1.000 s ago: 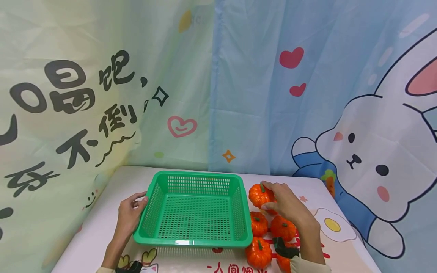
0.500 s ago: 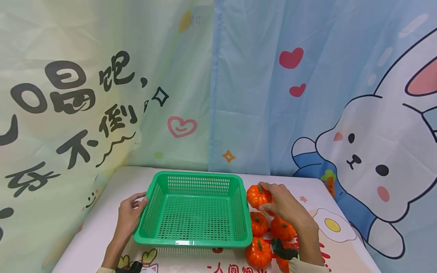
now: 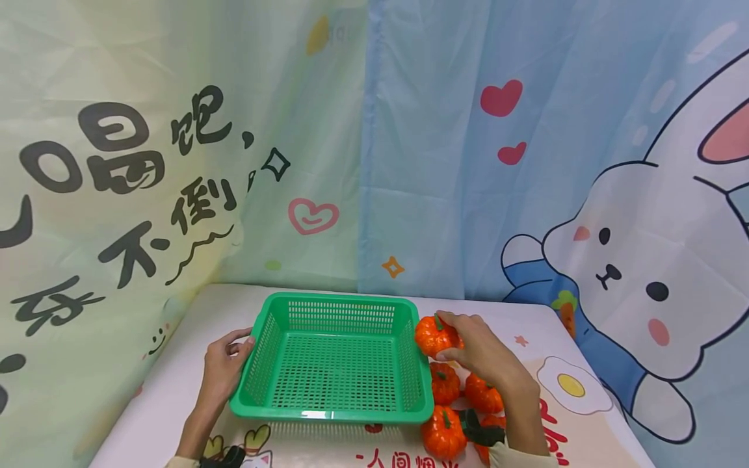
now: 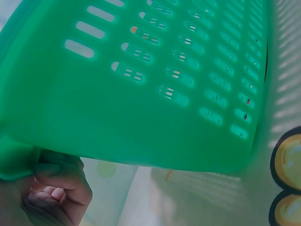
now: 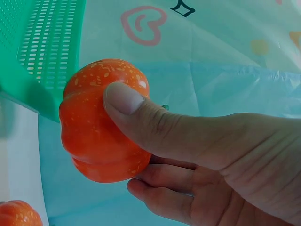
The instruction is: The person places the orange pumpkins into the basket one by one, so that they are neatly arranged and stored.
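Note:
A green plastic basket [image 3: 333,417] with slotted walls sits on the table, nothing inside it. At its left rim my left hand [image 3: 224,364] grips the edge, fingers curled under the lip in the left wrist view. My right hand [image 3: 484,351] holds a small orange pumpkin [image 3: 435,337] between thumb and fingers, just beside the basket's right rim. In the right wrist view the thumb presses on the side of the pumpkin [image 5: 101,136], with the other fingers partly hidden behind it.
Several more small pumpkins lie right of the basket, among them a front pumpkin [image 3: 443,434] and a middle pumpkin [image 3: 445,383]; the right forearm covers some. The printed tablecloth [image 3: 570,364] reaches a curtain [image 3: 409,162] behind.
My right hand has moved a little to the left with the pumpkin, closer to the basket's right rim. The left hand and the basket stay in place.

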The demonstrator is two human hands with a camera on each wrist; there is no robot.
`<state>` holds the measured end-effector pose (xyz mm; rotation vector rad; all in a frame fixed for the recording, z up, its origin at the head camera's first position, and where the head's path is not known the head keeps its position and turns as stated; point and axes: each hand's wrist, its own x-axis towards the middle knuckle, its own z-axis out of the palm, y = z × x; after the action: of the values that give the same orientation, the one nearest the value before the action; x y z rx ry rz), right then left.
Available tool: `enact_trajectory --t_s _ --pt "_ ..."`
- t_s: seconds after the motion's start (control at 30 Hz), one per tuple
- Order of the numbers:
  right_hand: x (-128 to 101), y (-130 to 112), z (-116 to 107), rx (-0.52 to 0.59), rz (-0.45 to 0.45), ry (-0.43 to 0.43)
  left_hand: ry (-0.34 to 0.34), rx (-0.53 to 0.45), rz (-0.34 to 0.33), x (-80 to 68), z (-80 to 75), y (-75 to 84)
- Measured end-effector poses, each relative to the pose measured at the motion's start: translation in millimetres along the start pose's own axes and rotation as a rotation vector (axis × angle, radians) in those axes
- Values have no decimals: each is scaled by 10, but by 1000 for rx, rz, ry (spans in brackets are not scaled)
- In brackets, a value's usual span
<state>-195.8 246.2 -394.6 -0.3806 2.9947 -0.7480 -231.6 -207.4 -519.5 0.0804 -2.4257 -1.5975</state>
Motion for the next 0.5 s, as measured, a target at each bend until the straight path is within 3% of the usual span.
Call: enact_trajectory --t_s 0.5 --pt "1 -49 45 19 -5 -2 -4 0 -8 1 -1 11"
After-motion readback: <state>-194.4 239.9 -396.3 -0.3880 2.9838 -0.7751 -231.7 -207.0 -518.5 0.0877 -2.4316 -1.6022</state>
